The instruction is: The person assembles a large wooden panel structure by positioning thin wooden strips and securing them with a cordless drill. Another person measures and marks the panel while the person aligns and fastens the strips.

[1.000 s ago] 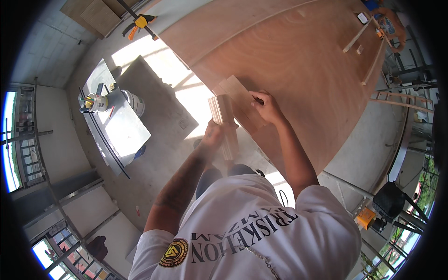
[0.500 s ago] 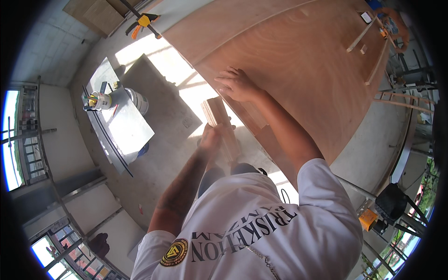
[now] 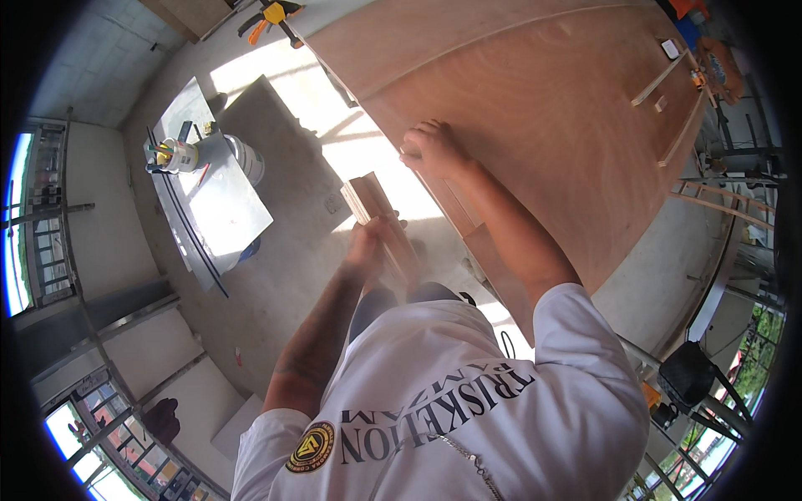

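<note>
Now | left hand fingers wrapped round wood strips, held upright off the floor (clear of body) | right hand fingers curled, bracing on plywood surface edge

Operator wears a white short-sleeved T-shirt with dark block lettering, 1 round black-and-gold emblem, and 2 bare forearms.

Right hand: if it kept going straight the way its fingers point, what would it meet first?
The right hand already rests at the plywood sheet's near edge; going on, it would likely just slide over bare plywood. Nothing shows close ahead, though depth is unclear.
</note>
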Tool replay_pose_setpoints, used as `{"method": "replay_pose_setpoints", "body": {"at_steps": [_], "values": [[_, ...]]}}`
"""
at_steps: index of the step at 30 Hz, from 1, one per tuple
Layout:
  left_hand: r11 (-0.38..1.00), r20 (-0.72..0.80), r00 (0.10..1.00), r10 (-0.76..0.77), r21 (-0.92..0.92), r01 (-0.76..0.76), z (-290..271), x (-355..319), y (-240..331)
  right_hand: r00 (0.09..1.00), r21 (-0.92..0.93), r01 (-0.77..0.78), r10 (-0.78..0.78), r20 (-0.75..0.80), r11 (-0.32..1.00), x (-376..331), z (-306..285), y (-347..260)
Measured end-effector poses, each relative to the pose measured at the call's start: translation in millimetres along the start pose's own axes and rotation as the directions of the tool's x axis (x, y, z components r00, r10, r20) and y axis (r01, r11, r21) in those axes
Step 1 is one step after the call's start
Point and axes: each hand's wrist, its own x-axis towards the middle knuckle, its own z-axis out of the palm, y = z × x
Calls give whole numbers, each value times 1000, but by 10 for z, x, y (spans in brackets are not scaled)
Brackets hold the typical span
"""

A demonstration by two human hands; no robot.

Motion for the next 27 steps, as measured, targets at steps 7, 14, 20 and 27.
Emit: {"method": "replay_pose_setpoints", "body": {"at_steps": [7,14,20,27], "values": [[1000,19,1000,-12,16,12,98,-3,24,1000,13,-31,31,-1,999,-18,-87,-71],[981,113,989,-95,181,74,510,-16,-43,750,186,-604,632,-196,775,-729,-441,123],[862,296,949,105,449,-236,140,465,-688,676,195,-726,737,29,659,-1136,-526,-356],[963,132,989,-68,267,31,601,52,-31,771,4,-578,548,-323,816,-1212,-476,-370]]}}
